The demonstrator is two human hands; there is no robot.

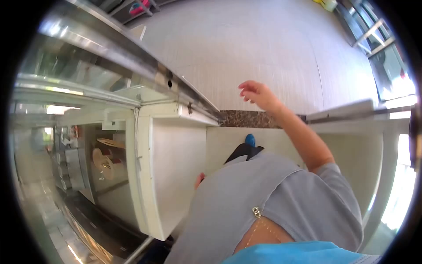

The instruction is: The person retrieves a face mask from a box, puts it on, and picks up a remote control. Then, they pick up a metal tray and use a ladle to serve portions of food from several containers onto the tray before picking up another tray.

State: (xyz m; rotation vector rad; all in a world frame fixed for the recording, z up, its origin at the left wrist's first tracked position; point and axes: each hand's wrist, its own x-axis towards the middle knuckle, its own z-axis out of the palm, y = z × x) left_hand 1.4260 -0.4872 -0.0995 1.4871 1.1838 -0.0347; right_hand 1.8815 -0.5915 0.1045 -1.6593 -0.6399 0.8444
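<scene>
Two hands in view, nothing seen in either. To the right of centre, the right hand [260,95], held out ahead of the torso and, in this view, just beyond a dark stone threshold [250,119]; clearance above it not determinable. Right grip loosely spread, fingers part bent, pinching nothing visible. Near left, the left hand [200,180], mostly hidden behind a grey garment [259,185] and close to a white panel [176,163]; impossible to tell the state of left grip, or any contact. Location of threshold: across the passage, just beyond a blue shoe [250,140]. Farther on, pale floor [263,48]. Hazards, by judgement: first, a toe caught at the threshold, through a possible change of level, not confirmable from above. Second, knuckles or forearm struck against the metal frame [176,86] at left or the metal edge [351,115] at right, through a wide swing. Third, left fingers scraped along the white panel, through too close a pass.
</scene>
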